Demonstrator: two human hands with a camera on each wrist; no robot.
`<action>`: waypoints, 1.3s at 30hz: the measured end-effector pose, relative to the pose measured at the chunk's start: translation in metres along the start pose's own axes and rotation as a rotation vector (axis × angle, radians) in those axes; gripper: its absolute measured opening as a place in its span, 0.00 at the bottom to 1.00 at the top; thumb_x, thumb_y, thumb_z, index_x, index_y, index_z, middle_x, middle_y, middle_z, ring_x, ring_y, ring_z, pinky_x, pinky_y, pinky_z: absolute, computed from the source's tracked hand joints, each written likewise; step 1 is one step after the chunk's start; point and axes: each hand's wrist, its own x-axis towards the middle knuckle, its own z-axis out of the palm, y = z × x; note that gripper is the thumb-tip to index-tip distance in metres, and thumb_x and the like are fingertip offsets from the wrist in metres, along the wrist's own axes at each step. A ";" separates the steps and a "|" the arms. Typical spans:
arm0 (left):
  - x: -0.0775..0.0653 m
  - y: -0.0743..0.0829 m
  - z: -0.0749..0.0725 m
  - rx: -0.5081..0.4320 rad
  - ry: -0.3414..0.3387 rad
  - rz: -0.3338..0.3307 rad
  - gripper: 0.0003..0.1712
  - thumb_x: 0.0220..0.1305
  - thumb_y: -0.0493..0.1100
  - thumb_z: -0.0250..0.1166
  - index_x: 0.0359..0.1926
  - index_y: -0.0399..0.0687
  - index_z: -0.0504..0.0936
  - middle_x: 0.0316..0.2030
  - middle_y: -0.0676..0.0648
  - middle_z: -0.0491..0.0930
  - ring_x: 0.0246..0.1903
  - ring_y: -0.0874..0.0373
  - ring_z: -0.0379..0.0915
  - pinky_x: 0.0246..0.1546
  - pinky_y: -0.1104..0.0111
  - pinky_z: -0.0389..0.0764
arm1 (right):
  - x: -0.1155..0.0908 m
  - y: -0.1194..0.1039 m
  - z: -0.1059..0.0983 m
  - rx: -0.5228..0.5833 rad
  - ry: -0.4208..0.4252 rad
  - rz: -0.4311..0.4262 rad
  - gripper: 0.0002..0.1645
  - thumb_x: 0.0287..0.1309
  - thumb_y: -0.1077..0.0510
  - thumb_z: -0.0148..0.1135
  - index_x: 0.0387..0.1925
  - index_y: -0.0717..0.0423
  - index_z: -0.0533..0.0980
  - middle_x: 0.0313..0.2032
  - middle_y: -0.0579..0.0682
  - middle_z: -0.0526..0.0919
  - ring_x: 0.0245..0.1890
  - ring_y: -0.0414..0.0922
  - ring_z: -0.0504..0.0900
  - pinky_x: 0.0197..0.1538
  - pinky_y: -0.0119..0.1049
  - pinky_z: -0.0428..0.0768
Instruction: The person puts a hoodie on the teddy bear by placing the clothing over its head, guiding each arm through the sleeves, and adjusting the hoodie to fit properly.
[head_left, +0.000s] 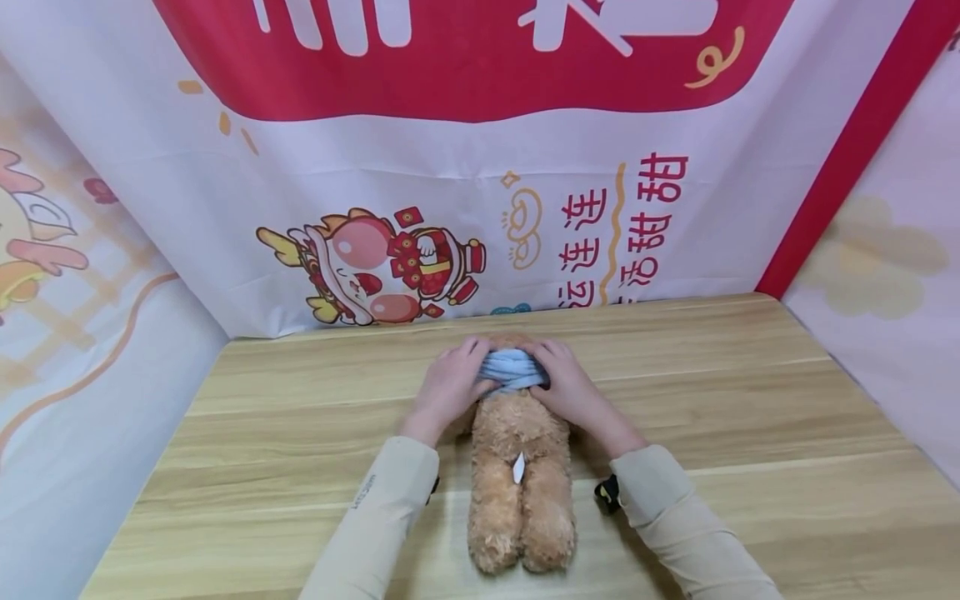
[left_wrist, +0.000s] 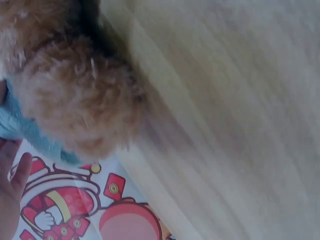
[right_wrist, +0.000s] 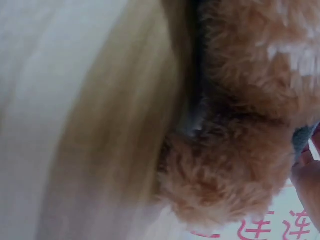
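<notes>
Left panel (head_left: pixel 45 225): pale printed cloth, cartoon in pink and yellow, hanging beside the desk (head_left: pixel 750 417).

Left sleeve (head_left: pixel 375 517): beige, smooth woven fabric, lettered near the cuff.

Left grip (head_left: pixel 452 379): thumb and fingers pinching the near side of the blue cloth (head_left: pixel 512 369); probably placed opposite its partner so that the fabric is steadied evenly from both edges.

Blue cloth: soft, light, gathered in crosswise folds over the upper body of the plush toy (head_left: pixel 523 433), a little brown fur showing beyond it. The bunching suggests a garment, though its full shape is hidden.

Plush toy: lying lengthwise mid-desk, legs toward the person, likely so both sides are within equal reach. Curly tan pile, rounded stubby limbs; white tag (head_left: pixel 519 468), thin and narrow, between the legs. Face not visible.

Right grip (head_left: pixel 570 387): fingers and thumb pinching the opposite edge, mirroring the left.

Right sleeve (head_left: pixel 682 517): matching beige, black fitting (head_left: pixel 607 495) beside the cuff.

Desk: flat, pale wood-grain surface.
</notes>
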 end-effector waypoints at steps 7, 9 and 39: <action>-0.006 0.008 0.004 0.087 0.096 -0.041 0.21 0.56 0.52 0.69 0.48 0.52 0.75 0.44 0.48 0.80 0.41 0.50 0.81 0.43 0.58 0.77 | 0.000 -0.004 -0.001 -0.065 -0.021 -0.032 0.30 0.47 0.70 0.66 0.55 0.58 0.73 0.55 0.62 0.74 0.57 0.62 0.70 0.60 0.58 0.73; -0.007 0.010 0.005 0.107 0.113 -0.052 0.21 0.56 0.52 0.69 0.47 0.53 0.74 0.43 0.49 0.80 0.41 0.51 0.81 0.41 0.59 0.77 | 0.000 -0.002 -0.001 -0.038 -0.020 -0.049 0.27 0.47 0.71 0.64 0.53 0.59 0.74 0.54 0.62 0.73 0.57 0.63 0.69 0.59 0.59 0.72; -0.012 0.015 0.014 -0.120 0.214 -0.015 0.17 0.62 0.42 0.64 0.53 0.50 0.78 0.52 0.43 0.75 0.47 0.46 0.79 0.45 0.53 0.80 | 0.055 -0.020 -0.030 -0.194 -0.292 -0.004 0.20 0.65 0.57 0.56 0.58 0.52 0.76 0.55 0.57 0.80 0.56 0.55 0.78 0.60 0.49 0.75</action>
